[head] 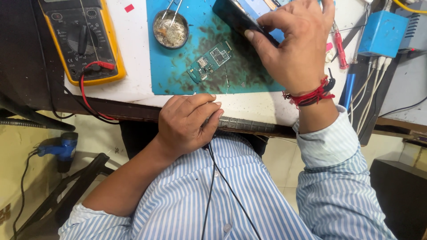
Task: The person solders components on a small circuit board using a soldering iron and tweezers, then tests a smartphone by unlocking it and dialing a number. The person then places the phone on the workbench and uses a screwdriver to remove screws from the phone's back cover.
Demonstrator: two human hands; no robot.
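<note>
Clutter rings both hands on my white tabletop [133, 84]. My right hand [296, 49] has its fingers [267, 22] clamped on a dark rectangular device [233, 15] at the far edge of the stained blue work mat [178, 75]. My left hand [187, 124] is clenched round a thin black cable [213, 186] at the near edge. Between them, untouched, lies a small green circuit board [209, 62]. A round metal dish [171, 29] and a yellow multimeter [82, 40] sit to the left.
</note>
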